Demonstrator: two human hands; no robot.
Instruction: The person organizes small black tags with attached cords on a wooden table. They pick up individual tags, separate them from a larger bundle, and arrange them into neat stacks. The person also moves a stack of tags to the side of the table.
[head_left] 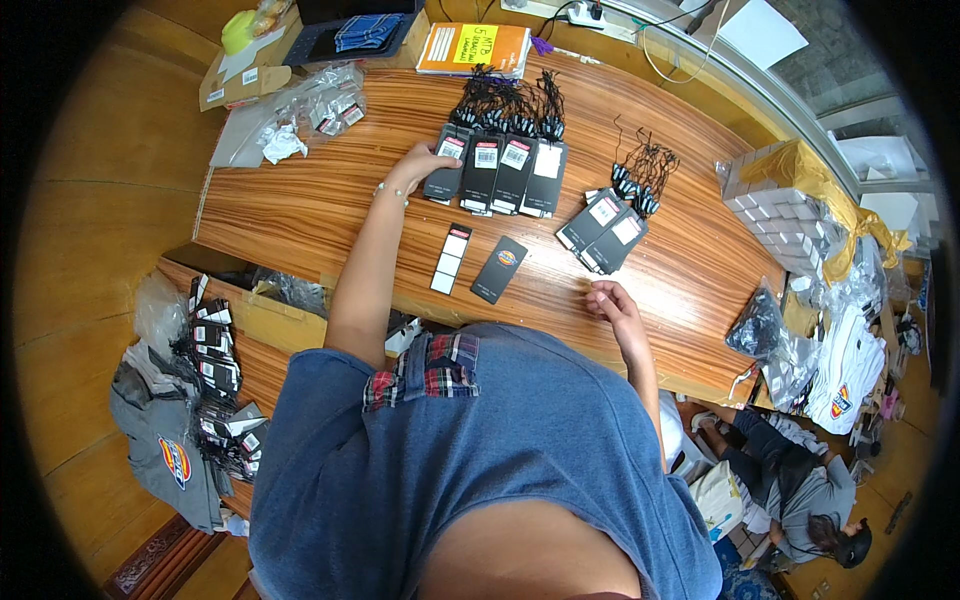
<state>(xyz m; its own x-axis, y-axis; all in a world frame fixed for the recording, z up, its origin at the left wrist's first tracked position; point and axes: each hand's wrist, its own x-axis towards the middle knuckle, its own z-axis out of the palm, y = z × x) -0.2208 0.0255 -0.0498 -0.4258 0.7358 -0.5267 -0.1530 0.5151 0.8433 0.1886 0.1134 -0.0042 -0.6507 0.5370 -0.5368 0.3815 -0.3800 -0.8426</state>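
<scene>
My left hand [414,166] grips the upper left edge of the leftmost stack of black hang tags [443,184], its thumb lying over the top tag. Beside it lie more stacks of black tags [481,180] with white stickers, their black strings [510,105] bunched toward the far side. My right hand [616,305] hovers by the table's near edge, loosely curled with fingers apart and nothing visible in it. Nearest to it is another group of tags [608,240] with strings. A strip of white stickers [452,259] and a single black tag [499,270] lie closer to me.
Wooden table [330,215]. Plastic bags [330,100] and crumpled white paper [284,144] lie far left; an orange folder [470,48] sits at the back. Small boxes [780,205] are stacked at right, near a black bundle [757,322]. Another person [800,495] sits lower right.
</scene>
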